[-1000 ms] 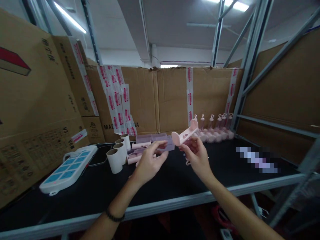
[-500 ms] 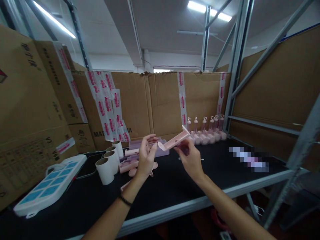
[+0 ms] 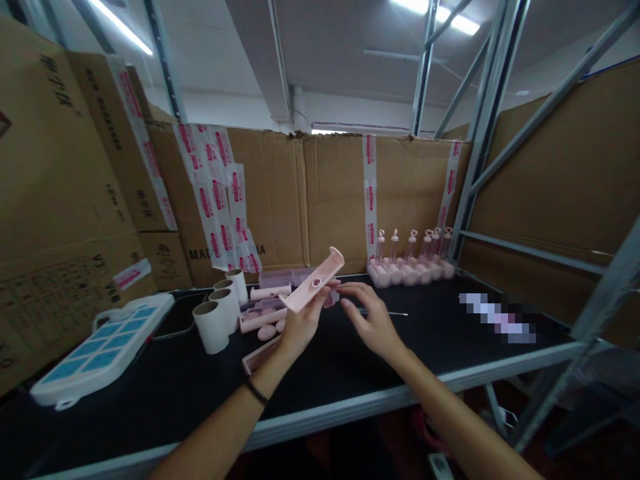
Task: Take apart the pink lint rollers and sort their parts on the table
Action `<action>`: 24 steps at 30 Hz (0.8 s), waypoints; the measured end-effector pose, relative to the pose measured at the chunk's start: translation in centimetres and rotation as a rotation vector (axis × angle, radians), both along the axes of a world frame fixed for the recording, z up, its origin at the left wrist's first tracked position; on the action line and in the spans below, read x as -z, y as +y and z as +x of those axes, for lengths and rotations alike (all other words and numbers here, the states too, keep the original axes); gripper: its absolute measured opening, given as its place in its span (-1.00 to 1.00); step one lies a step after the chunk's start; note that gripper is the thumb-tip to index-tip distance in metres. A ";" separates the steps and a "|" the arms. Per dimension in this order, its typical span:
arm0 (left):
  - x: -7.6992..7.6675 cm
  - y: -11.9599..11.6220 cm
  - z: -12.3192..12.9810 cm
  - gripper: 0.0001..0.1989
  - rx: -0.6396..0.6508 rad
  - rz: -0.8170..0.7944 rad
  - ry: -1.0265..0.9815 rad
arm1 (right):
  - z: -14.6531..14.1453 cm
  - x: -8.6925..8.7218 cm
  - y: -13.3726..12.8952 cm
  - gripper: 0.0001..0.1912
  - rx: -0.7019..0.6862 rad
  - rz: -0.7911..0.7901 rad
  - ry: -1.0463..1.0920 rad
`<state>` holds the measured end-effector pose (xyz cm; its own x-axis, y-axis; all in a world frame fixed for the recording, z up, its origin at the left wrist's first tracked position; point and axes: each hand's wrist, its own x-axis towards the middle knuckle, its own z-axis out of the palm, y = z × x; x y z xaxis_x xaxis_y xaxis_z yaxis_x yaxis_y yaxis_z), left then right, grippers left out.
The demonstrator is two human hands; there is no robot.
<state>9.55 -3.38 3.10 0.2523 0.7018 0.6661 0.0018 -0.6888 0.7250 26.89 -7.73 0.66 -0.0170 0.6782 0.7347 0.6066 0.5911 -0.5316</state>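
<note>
A long pink plastic part with raised ends and a small hole in its middle is held tilted by my left hand, its upper end pointing right. Just right of it, my right hand has its fingers apart, with fingertips near a small pink piece beside the long part. Whether those fingertips touch the small piece is unclear. Below and left on the black table lie pink discs and another pink part, partly hidden by my left wrist.
White cardboard tubes and a white power strip stand to the left. Several pink bottle-like items line the back right. A thin metal tool lies behind my right hand. Cardboard walls the back.
The long pink part has passed from my right hand to my left and turned, showing its holed face. My right hand has let go of it and opened. The view has shifted slightly.
</note>
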 end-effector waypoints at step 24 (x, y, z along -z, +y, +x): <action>2.4 -2.3 -0.8 -0.80 0.125 0.758 0.008 | 1.1 -8.7 -7.3 -0.89 -0.311 0.296 0.625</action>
